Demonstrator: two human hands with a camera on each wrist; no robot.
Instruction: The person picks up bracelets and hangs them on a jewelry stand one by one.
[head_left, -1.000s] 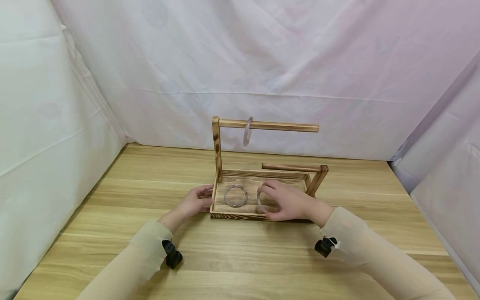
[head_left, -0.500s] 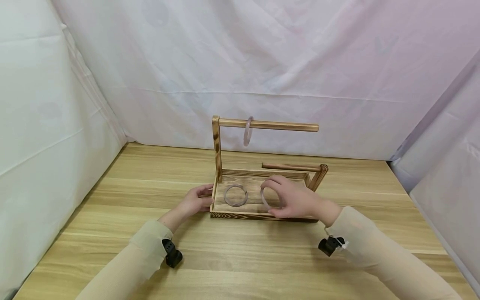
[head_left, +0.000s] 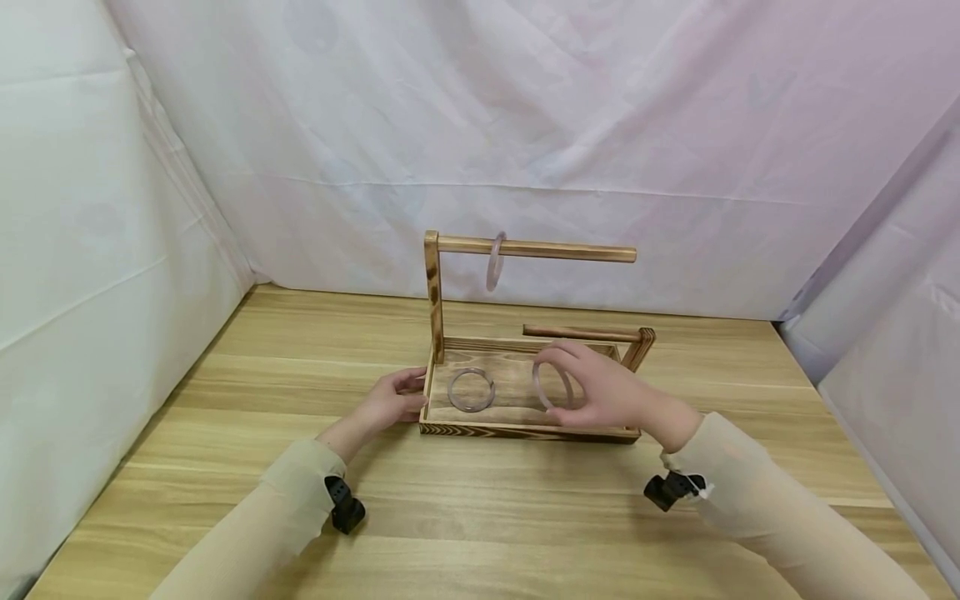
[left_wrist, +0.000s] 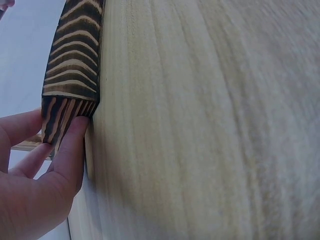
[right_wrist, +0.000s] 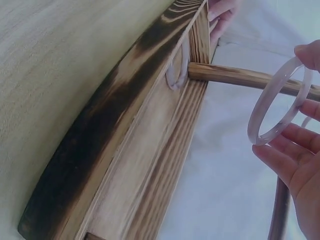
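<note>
Left of centre in the head view, the left hand (head_left: 381,404) rests spread fingers against the left end of the tray (head_left: 510,431). Inside, one ring (head_left: 472,410) lies flat; higher up, another (head_left: 492,282) hangs on the upper bar (head_left: 570,250). Right of centre, a third ring (right_wrist: 264,100), pale lilac and glossy, stands tilted above the tray, pinched between the right hand's (head_left: 600,392) thumb and fingertips. The lower bar (head_left: 585,333) juts just above that hand, which partly hides its post (head_left: 636,352).

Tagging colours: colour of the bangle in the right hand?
Bangle: pale greyish lilac, seen best in the right wrist view.
</note>
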